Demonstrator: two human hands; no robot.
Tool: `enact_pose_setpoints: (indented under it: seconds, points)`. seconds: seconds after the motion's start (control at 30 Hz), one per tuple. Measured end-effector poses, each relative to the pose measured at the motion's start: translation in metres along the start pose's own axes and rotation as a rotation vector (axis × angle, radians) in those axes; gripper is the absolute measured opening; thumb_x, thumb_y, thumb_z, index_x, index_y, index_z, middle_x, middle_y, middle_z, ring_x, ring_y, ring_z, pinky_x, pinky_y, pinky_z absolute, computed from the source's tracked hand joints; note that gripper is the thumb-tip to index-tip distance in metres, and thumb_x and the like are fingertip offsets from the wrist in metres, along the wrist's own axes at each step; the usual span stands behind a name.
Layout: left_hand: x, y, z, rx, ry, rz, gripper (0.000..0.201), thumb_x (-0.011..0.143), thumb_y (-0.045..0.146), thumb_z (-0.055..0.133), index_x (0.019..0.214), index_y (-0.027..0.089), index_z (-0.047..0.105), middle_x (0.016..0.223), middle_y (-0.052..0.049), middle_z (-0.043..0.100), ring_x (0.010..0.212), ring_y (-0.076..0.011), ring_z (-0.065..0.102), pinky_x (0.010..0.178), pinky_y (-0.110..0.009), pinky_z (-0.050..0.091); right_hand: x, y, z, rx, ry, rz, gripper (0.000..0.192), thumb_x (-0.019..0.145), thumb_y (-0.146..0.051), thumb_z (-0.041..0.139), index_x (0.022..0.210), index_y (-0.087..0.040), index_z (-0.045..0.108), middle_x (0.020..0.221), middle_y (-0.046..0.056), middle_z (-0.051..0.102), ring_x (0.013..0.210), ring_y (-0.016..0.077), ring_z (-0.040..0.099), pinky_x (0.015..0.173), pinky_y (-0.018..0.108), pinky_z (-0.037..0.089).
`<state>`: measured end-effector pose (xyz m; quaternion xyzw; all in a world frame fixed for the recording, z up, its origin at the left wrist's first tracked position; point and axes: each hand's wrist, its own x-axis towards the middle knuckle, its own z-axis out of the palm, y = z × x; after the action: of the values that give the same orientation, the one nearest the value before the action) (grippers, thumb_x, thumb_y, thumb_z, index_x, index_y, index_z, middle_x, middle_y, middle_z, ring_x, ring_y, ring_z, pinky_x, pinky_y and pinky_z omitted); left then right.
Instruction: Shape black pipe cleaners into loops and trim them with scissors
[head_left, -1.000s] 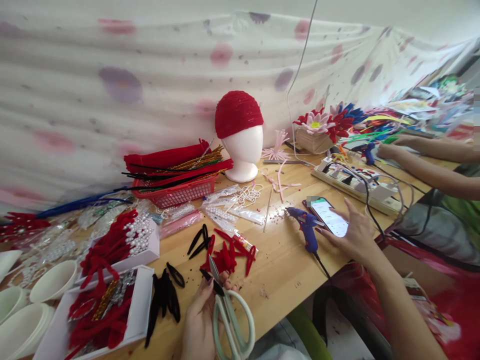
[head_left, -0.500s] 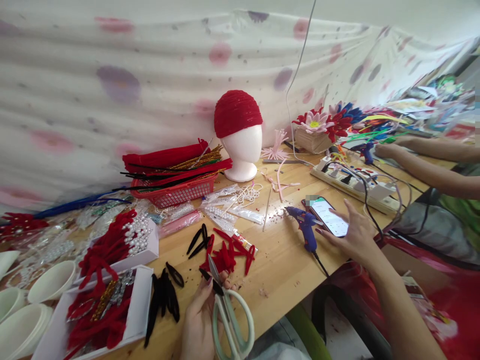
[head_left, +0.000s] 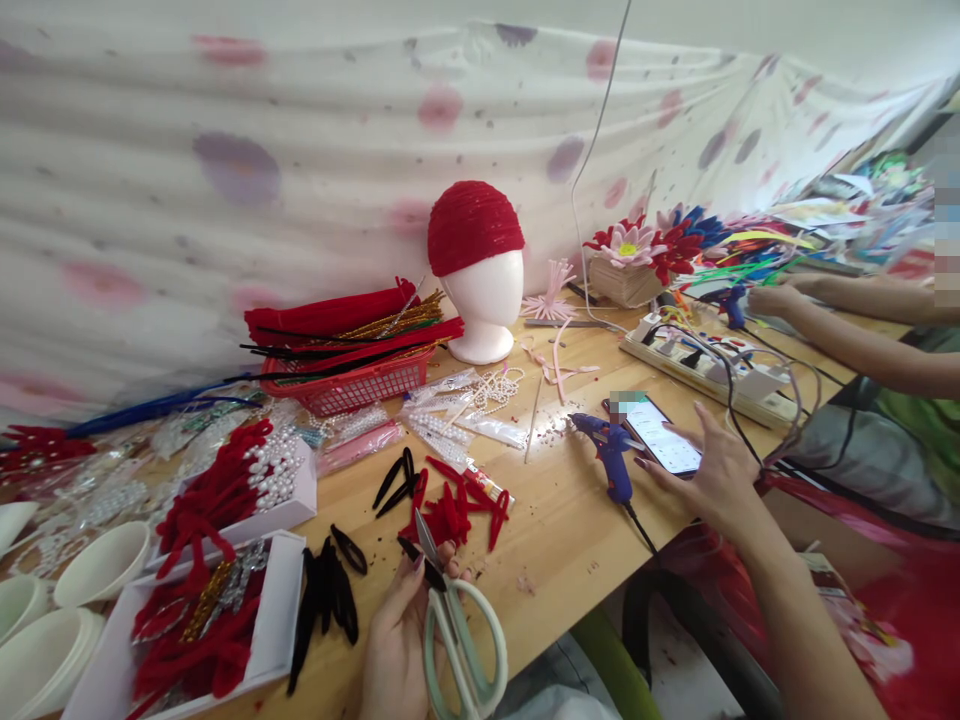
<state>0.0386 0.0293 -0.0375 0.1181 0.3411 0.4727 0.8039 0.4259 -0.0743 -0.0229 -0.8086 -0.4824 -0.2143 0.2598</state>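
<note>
My left hand (head_left: 401, 640) is closed around a pair of scissors (head_left: 466, 640) with pale green and white handles. The blades point away from me, and a black clip-like piece (head_left: 433, 574) is pinched by the same fingers. Just beyond lie red fuzzy clips (head_left: 450, 515) and black clips (head_left: 390, 480). On the right, my right hand (head_left: 716, 470) is spread over the near edge of a smartphone (head_left: 660, 436) with a lit screen, fingertips at its sides. A blue glue gun (head_left: 611, 455) lies left of the phone.
A white foam head (head_left: 487, 300) in a red cap stands behind a red basket (head_left: 360, 385) of pipe cleaners. White boxes (head_left: 289, 570) and cups (head_left: 112, 560) are at left. Past the power strip (head_left: 712, 380), another person's hands (head_left: 776, 300) work beside a second glue gun (head_left: 727, 305).
My right hand has shifted slightly to the right, and the phone's near end has moved slightly with it. My left hand and the scissors stay practically still.
</note>
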Motion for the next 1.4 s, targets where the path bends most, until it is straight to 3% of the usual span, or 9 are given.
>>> enact_pose_setpoints:
  seconds: [0.2, 0.33, 0.43, 0.67, 0.97, 1.4]
  points:
    - [0.0, 0.001, 0.0, -0.016, 0.004, -0.002, 0.007, 0.075, 0.017, 0.073, 0.077, 0.02, 0.079, 0.077, -0.009, 0.077, 0.093, -0.0317, 0.074, 0.088, -0.044, 0.06, -0.001, 0.004, 0.003, -0.012, -0.014, -0.015, 0.081, 0.084, -0.069, 0.057, 0.141, -0.013, 0.05, 0.14, 0.025, 0.054, 0.121, 0.0476, 0.053, 0.101, 0.062, 0.037]
    - [0.0, 0.0, -0.001, -0.024, 0.012, -0.004, 0.008, 0.076, 0.017, 0.073, 0.079, 0.02, 0.08, 0.078, -0.01, 0.076, 0.094, -0.032, 0.074, 0.089, -0.045, 0.059, 0.001, 0.0, -0.001, -0.014, -0.026, 0.041, 0.099, 0.081, -0.076, 0.055, 0.151, -0.008, 0.036, 0.12, 0.026, 0.065, 0.115, 0.0469, 0.058, 0.099, 0.06, 0.04]
    - [0.0, 0.0, -0.001, -0.028, 0.013, -0.006, 0.009, 0.076, 0.016, 0.072, 0.079, 0.019, 0.08, 0.078, -0.011, 0.076, 0.095, -0.0328, 0.073, 0.09, -0.046, 0.059, 0.003, -0.002, -0.005, -0.031, -0.001, 0.08, 0.114, 0.077, -0.08, 0.054, 0.155, -0.003, 0.023, 0.123, 0.029, 0.063, 0.121, 0.0499, 0.054, 0.098, 0.062, 0.041]
    - [-0.003, 0.002, 0.003, -0.009, 0.013, 0.002, 0.008, 0.077, 0.016, 0.072, 0.08, 0.016, 0.08, 0.078, -0.013, 0.075, 0.096, -0.0347, 0.072, 0.091, -0.049, 0.058, 0.002, -0.006, -0.007, -0.06, -0.044, 0.114, 0.119, 0.076, -0.084, 0.05, 0.152, 0.005, 0.027, 0.124, 0.037, 0.06, 0.121, 0.0536, 0.054, 0.099, 0.064, 0.04]
    - [-0.004, 0.001, 0.005, 0.005, 0.007, 0.002, 0.008, 0.078, 0.02, 0.073, 0.079, 0.021, 0.08, 0.074, -0.009, 0.074, 0.092, -0.0311, 0.073, 0.089, -0.045, 0.059, -0.002, -0.001, -0.004, 0.015, -0.025, 0.094, 0.12, 0.075, -0.088, 0.047, 0.156, -0.003, 0.023, 0.142, 0.033, 0.048, 0.128, 0.0532, 0.047, 0.104, 0.064, 0.037]
    - [-0.003, 0.0, 0.008, 0.002, -0.032, 0.008, 0.004, 0.075, 0.019, 0.075, 0.076, 0.021, 0.079, 0.086, -0.012, 0.078, 0.102, -0.0341, 0.072, 0.092, -0.047, 0.059, -0.002, -0.001, 0.001, 0.002, -0.021, 0.061, 0.116, 0.076, -0.084, 0.053, 0.155, -0.002, 0.025, 0.134, 0.034, 0.054, 0.12, 0.0521, 0.053, 0.098, 0.063, 0.04]
